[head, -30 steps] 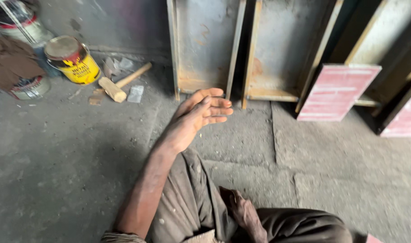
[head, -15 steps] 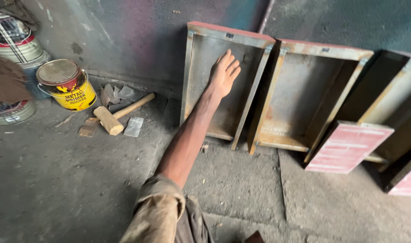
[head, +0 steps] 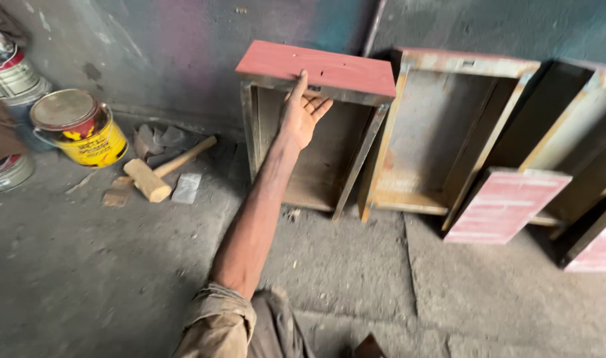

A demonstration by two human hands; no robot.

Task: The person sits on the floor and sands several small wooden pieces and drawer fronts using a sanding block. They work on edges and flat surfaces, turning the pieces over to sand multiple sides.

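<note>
My left hand reaches forward to a wooden drawer box that stands on end against the wall. The thumb lies on the box's red top panel and the fingers curl under its front edge, gripping it. The box is open toward me, with a grey, worn inside. My bare forearm runs back to a rolled khaki sleeve. My right hand is out of view.
A second open box leans right beside the first, with more boxes and red-faced panels further right. A wooden mallet lies on the concrete floor at left, near a yellow paint tin and other tins.
The view has tilted up toward the wall. My left hand went from hanging in the air, to inside the box, to gripping its top edge; the red top now shows tipped toward me.
</note>
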